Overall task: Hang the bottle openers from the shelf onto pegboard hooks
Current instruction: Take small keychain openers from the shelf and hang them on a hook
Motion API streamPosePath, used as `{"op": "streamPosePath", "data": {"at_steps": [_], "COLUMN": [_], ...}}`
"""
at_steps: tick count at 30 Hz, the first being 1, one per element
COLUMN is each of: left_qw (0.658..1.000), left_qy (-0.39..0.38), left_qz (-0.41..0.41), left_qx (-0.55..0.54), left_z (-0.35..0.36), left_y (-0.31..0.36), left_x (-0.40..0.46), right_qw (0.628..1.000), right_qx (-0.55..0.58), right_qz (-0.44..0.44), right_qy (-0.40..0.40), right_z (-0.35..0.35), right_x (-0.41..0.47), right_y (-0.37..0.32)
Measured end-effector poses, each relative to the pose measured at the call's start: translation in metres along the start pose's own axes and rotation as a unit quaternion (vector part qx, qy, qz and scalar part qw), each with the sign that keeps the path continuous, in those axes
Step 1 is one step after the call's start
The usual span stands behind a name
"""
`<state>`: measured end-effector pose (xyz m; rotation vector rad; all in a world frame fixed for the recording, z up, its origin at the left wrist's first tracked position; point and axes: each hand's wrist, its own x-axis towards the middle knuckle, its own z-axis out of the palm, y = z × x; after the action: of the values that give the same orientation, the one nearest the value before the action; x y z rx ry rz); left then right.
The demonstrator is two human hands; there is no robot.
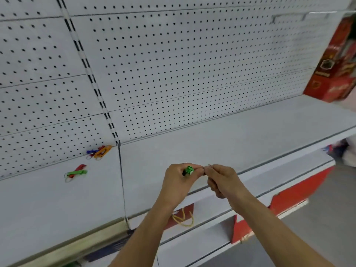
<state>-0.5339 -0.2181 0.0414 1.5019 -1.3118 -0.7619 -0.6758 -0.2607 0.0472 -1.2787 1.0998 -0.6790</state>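
My left hand grips a green bottle opener above the white shelf. My right hand pinches the small metal ring at the opener's end, fingertips touching the left hand's. On the shelf to the left lie a green opener across a red one, and near the back an orange opener with a blue one and a red one beside it. The white pegboard rises behind the shelf. A pale metal hook sticks out at its upper right.
Red boxes stand at the shelf's right end. A lower shelf with red edging sits below, holding a yellow rubber band. A slotted upright divides the pegboard panels.
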Motion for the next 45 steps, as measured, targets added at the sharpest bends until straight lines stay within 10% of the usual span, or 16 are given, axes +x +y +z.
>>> {"op": "streamPosePath", "data": {"at_steps": [15,30,45], "left_qw": [0.986,0.995,0.989], "left_qy": [-0.034,-0.07,0.011], "left_qz": [-0.106,-0.017,0.042], "left_qx": [-0.121,-0.075,-0.142], "left_z": [0.235,0.362,0.371], "left_y": [0.109,0.17,0.268], "left_x": [0.022,0.151,0.271], "right_qw": [0.991,0.987,0.96], "right_qx": [0.122,0.067,0.1], "right_qz": [-0.044,-0.101,-0.256], "right_qy": [0.023,0.103,0.063], "right_z": [-0.255,-0.419,-0.481], "right_x": [-0.051,0.039,0.139], "right_y": [0.015,-0.028,-0.158]}}
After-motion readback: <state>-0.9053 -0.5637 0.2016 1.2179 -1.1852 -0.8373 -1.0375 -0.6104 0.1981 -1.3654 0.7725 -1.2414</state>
